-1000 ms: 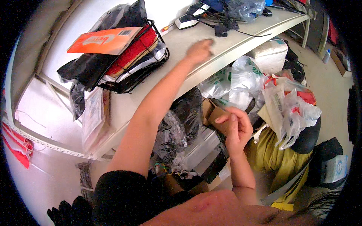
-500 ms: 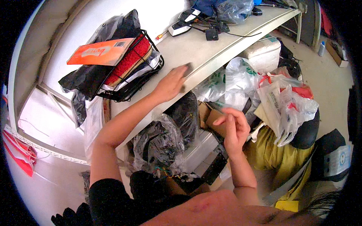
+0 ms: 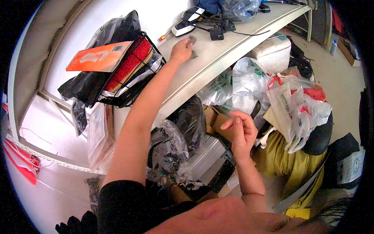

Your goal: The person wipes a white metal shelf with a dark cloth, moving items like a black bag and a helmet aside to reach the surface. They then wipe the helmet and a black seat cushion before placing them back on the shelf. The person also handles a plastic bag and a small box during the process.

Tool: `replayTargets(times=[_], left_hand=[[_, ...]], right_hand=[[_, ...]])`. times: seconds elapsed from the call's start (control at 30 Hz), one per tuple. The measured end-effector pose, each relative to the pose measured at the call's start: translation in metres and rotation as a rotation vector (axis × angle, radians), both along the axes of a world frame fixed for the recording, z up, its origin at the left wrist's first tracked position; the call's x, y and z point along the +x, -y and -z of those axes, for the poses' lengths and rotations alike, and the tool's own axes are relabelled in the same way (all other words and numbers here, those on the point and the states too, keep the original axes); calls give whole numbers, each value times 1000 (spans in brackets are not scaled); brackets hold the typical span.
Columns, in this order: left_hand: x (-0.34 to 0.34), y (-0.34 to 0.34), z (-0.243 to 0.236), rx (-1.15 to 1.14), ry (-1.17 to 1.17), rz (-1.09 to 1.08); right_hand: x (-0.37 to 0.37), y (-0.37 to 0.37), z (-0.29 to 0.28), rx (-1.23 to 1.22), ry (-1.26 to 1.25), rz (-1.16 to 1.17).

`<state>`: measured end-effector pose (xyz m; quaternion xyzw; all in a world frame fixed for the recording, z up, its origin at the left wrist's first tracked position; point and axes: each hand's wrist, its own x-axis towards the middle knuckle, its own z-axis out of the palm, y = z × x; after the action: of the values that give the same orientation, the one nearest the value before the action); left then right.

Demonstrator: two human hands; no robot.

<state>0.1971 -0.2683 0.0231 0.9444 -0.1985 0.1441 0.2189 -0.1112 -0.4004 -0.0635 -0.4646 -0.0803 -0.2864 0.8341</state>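
Note:
My left hand (image 3: 181, 51) reaches onto the white metal shelf (image 3: 218, 50), its fingers wrapped round a small dark grey pad or cloth (image 3: 191, 41) held against the surface. To its left sits a black wire basket (image 3: 132, 72) with black bags, a red textured item (image 3: 130, 58) and an orange packet (image 3: 97, 56) on top. Beyond my fingers lie a black-and-white device (image 3: 183, 28) and dark cables (image 3: 216, 34). My right hand (image 3: 242, 136) hangs in front of cardboard below the shelf, fingers loosely bent and apart, holding nothing visible.
Under the shelf are black bags (image 3: 167, 144), white plastic bags (image 3: 247, 89), a white foam box (image 3: 269, 54) and olive fabric (image 3: 272, 163). A black item (image 3: 337, 152) is at the right, a blue-capped bottle (image 3: 333, 47) farther back. The shelf frame (image 3: 15, 113) borders the left.
My left hand slid down and left along the shelf with the dark pad, then moved back up toward the wall, now left of its first position. My right hand stays about the same.

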Motion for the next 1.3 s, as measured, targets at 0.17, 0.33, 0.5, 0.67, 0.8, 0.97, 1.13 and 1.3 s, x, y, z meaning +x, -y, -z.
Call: replayTargets(times=[0.17, 0.33, 0.5, 0.67, 0.8, 0.97, 1.13, 1.3], left_hand=[[-8, 22, 18, 183, 31, 64], [-68, 98, 17, 96, -112, 595], [-53, 117, 1, -264, 44, 437], [-40, 103, 24, 128, 178, 151], [-68, 117, 21, 32, 43, 580], [-117, 75, 23, -29, 28, 720], [-75, -6, 19, 76, 292, 510], [-55, 46, 34, 173, 398, 604]], right_hand=[[3, -1, 3, 14, -2, -11], [14, -3, 7, 36, -16, 21], [-2, -5, 5, -46, -10, 13], [-2, 1, -2, 33, 12, 42], [-3, -7, -3, 16, 11, -2], [-7, -6, -2, -43, -48, 9], [-8, -22, -9, -29, 18, -56], [-6, -41, -4, -288, 190, -67]])
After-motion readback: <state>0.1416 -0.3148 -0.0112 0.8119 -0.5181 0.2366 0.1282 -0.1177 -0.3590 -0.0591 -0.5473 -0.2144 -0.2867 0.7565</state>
